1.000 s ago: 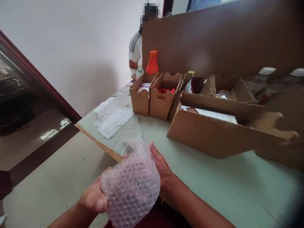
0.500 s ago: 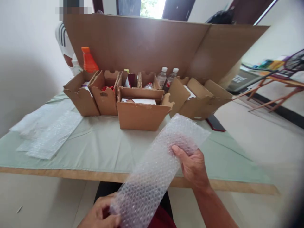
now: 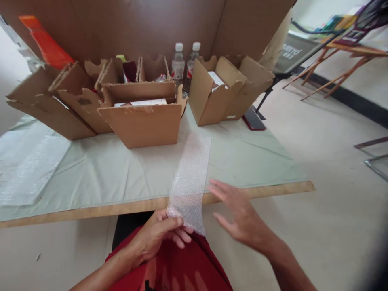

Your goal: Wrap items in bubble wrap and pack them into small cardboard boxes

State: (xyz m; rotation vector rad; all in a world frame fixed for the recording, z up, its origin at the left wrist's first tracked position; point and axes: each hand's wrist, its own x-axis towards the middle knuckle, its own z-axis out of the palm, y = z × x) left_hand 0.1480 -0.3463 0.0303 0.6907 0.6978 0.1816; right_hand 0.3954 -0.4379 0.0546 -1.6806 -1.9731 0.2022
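Note:
A long strip of clear bubble wrap (image 3: 190, 173) lies partly on the green tablecloth, its near end hanging over the wooden table edge. My left hand (image 3: 168, 230) pinches that near end between thumb and fingers, just above my lap. To the right of the strip, my right hand (image 3: 233, 212) hovers with its fingers spread, holding nothing and apart from the wrap. Beyond the strip's far end stands a cardboard bin (image 3: 145, 125) with a white box (image 3: 148, 102) inside it.
Several more cardboard bins stand behind, among them one at the right (image 3: 209, 97). Two clear bottles (image 3: 178, 64) with white caps and an orange bottle (image 3: 48, 46) are at the back. More bubble wrap sheets (image 3: 27, 165) lie at the left. A phone (image 3: 254, 118) rests near the right table edge.
My right hand has let go of the bubble wrap and opened beside it. The strip's far end has come down onto the table. The view has tilted downward.

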